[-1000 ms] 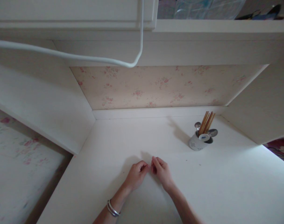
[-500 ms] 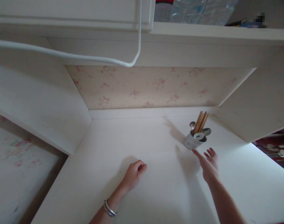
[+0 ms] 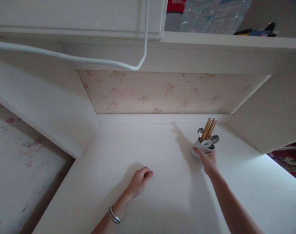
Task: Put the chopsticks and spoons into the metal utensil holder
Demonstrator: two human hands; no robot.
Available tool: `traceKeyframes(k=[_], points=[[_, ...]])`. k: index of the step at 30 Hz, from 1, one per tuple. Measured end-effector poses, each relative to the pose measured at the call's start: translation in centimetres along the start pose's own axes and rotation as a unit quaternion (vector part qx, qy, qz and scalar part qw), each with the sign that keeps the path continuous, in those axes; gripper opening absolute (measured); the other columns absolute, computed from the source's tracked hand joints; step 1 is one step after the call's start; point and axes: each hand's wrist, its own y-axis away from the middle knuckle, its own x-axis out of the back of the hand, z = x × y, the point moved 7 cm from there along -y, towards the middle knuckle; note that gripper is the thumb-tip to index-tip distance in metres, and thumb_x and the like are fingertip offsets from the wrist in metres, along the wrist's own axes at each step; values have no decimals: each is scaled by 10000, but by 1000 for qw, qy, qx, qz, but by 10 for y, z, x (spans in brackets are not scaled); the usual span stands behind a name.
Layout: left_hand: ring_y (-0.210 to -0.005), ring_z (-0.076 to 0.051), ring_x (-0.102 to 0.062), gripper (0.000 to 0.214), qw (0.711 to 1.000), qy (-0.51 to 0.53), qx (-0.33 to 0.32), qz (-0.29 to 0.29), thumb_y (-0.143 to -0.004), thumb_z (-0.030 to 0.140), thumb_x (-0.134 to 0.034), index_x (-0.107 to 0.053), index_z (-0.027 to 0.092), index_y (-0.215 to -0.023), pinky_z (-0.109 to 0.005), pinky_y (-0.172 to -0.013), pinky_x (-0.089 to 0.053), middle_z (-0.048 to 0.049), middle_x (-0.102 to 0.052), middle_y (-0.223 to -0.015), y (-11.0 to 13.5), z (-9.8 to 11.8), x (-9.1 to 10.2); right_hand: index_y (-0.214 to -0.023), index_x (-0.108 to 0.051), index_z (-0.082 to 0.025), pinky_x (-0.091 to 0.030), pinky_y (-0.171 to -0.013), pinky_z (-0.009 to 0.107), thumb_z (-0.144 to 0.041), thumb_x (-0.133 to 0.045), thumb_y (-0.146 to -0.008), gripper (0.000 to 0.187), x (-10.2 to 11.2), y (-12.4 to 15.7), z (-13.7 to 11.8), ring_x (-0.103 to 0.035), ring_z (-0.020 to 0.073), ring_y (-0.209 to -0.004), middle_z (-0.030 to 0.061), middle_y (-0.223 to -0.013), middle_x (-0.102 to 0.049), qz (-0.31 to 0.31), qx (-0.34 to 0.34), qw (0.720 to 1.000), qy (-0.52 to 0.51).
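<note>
My right hand (image 3: 206, 160) is wrapped round the front of a white cutlery holder (image 3: 196, 152) with small holes in its side. The thumb lies on its left, and the other fingers are partly hidden behind it. Several wooden chopsticks (image 3: 208, 129) stick up out of the holder. With them are a small metal spoon (image 3: 200, 131), a larger metal spoon (image 3: 214, 139) and a white spoon with a blue mark (image 3: 206, 144). My left hand (image 3: 140, 180), a bangle (image 3: 114, 215) on its wrist, is curled into a loose fist low over the white tabletop (image 3: 138, 143), with nothing visible in it.
A white cabinet (image 3: 77, 18) and an open shelf (image 3: 223, 39) with clear plastic bottles (image 3: 203, 16) hang above. A bent white rod (image 3: 94, 60) crosses in front. Side panels (image 3: 48, 107) bound the tabletop, and floral wallpaper (image 3: 153, 92) covers the back.
My right hand has moved left and forward and closed round the cutlery holder; before, it was open beside it. My left hand keeps its place. The camera view has shifted slightly.
</note>
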Motion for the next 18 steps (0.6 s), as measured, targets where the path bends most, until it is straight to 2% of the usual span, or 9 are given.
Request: traceKeyframes(k=[2,5,8,11,14,16,18], points=[[-583,-97,-391,353,996,79,24,-17,-848,512,-568,-600,162,-817,-231,-551,-282,50,-447,-628,-2,-3,1,-1032,-628,-151,-481,-723,349,-357,-840,-547,567,-9,16,-5,-623,229,-803,82,-935,-687,-32,-13,999,16],[-589,-86,-451,387,969,238,54,-30,-833,506,-611,-590,193,-1058,-221,-527,-307,30,-523,-751,-6,-1,4,-1038,-607,-169,-480,-708,325,-385,-836,-588,550,-33,57,-13,-619,216,-797,60,-938,-687,-132,-45,990,32],[-892,-156,-598,525,921,387,32,-35,-822,493,-641,-510,267,-1277,-278,-718,-448,-63,-588,-1132,-11,14,6,-1066,-591,-175,-478,-705,318,-418,-802,-657,520,-67,115,-20,-614,218,-812,47,-910,-690,-274,-102,956,17],[-1119,-231,-575,598,882,467,14,-55,-810,552,-628,-480,308,-1335,-373,-904,-446,-90,-542,-1335,-14,31,0,-1107,-594,-174,-483,-785,345,-408,-790,-688,519,-98,170,-31,-618,237,-904,61,-986,-700,-373,-139,917,-39],[-1114,-270,-594,597,858,506,47,-71,-829,669,-507,-586,235,-1232,-403,-926,-452,-108,-617,-1260,-14,36,-9,-1144,-596,-165,-475,-848,367,-422,-739,-758,486,-121,210,-37,-625,248,-961,73,-1040,-699,-425,-202,876,-104],[-1082,-276,-616,651,834,541,91,-62,-839,717,-423,-636,191,-1158,-408,-919,-467,-117,-667,-1170,-11,30,-12,-1152,-595,-159,-480,-829,364,-451,-696,-799,469,-129,228,-34,-642,244,-923,76,-1016,-705,-437,-254,853,-132],[-1026,-261,-643,685,811,568,132,-53,-841,729,-398,-639,178,-1167,-398,-900,-483,-114,-697,-1100,-6,21,-15,-1139,-600,-155,-485,-793,346,-498,-666,-813,477,-133,242,-29,-655,234,-872,76,-967,-712,-440,-310,828,-157]])
